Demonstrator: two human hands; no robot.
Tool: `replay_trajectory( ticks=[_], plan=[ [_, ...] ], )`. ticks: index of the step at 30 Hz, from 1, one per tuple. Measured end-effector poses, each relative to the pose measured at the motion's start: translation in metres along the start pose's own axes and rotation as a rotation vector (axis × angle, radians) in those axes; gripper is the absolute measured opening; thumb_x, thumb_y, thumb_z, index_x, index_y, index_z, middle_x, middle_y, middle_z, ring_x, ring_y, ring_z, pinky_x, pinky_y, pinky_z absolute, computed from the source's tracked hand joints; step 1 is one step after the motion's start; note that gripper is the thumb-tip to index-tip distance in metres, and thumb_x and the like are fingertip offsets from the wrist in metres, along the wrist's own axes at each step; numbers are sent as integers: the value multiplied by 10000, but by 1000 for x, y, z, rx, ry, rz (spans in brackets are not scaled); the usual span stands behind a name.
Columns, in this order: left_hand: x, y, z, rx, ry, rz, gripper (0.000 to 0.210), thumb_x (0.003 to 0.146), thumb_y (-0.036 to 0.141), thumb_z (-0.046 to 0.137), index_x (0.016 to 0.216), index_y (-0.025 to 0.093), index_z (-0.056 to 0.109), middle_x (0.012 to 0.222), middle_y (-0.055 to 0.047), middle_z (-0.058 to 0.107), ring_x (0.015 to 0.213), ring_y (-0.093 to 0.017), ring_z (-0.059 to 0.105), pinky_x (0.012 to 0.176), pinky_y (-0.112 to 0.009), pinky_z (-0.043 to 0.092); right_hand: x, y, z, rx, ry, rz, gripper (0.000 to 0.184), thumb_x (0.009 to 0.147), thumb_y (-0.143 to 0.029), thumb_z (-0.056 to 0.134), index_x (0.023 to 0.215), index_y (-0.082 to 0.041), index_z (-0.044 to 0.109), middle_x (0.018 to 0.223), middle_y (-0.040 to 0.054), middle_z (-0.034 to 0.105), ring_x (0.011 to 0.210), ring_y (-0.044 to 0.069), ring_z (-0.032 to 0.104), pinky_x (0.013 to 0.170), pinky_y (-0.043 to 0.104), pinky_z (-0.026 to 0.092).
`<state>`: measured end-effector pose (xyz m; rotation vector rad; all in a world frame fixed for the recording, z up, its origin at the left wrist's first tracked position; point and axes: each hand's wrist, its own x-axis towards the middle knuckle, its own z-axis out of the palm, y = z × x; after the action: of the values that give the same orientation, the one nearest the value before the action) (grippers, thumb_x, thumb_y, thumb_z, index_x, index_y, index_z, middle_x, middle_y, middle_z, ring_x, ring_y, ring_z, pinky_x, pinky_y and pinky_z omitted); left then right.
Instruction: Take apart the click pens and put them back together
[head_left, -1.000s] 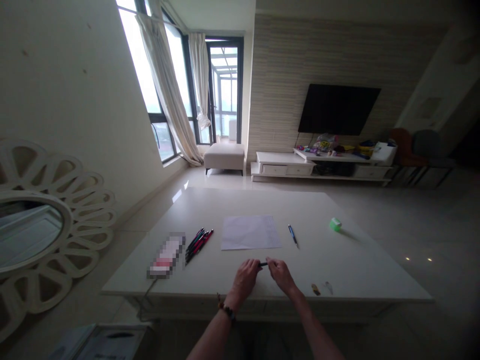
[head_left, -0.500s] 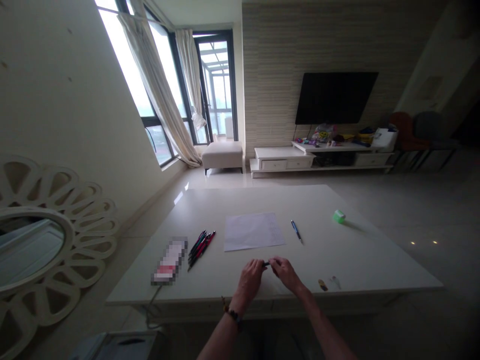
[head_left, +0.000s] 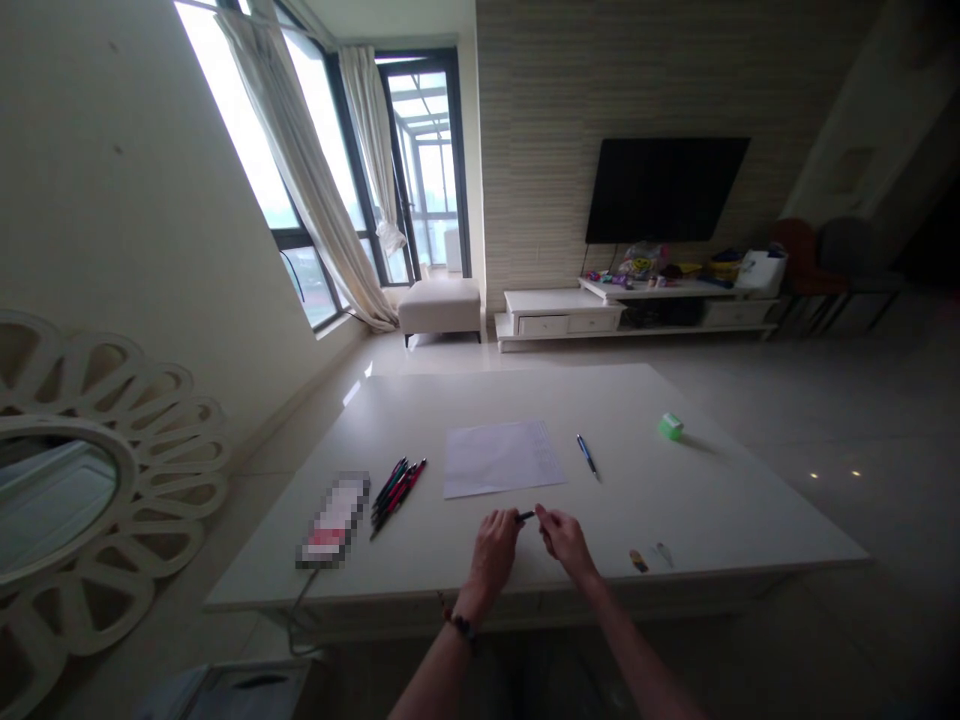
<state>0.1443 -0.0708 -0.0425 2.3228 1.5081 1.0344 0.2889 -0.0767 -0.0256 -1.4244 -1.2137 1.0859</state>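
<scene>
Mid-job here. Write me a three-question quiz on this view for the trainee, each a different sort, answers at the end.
1. Which wrist wears the beaded bracelet? A) left B) right
2. True or false: the blue pen lies to the right of the white paper, not touching it.
3. Fill in: the slim dark object is held by ____.

Key:
1. A
2. True
3. both hands: the left hand and the right hand

Living rm; TV (head_left: 667,190); ottoman (head_left: 440,306)
</scene>
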Motion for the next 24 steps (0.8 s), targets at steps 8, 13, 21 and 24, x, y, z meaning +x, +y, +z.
replay_trajectory(
  ticks=[8,13,21,24],
  plan=[
    [23,33,-22,-1041,86,-646,405,818,562,388,857,176,505,918,-104,678,821,-205,620,759,-349,446,-38,-12,0,-449,-111,-646,510,778,-145,489,1270,-274,450,918,49,601,772,185,570,713,317,478],
    [17,51,-16,-1415,-264,-725,474,764,608,454,911,176,583,1059,-111,646,1013,-223,581,852,-344,435,-34,-22,-2,-470,-106,-770,318,818,-109,432,1023,-257,624,863,60,601,829,189,571,718,308,475],
    [7,16,-26,-477,-111,-329,358,862,459,386,1034,233,603,984,-69,664,942,-204,594,849,-365,442,24,-42,-41,410,226,-212,227,822,-432,494,842,-209,530,704,9,527,665,156,516,652,302,438],
    [7,-16,-36,-34,-90,-101,337,883,333,380,1176,262,529,1151,-53,601,1100,-203,512,953,-405,377,53,-44,-60,730,41,-17,316,800,-515,458,687,-219,452,539,-57,340,459,108,343,466,254,346]
  ],
)
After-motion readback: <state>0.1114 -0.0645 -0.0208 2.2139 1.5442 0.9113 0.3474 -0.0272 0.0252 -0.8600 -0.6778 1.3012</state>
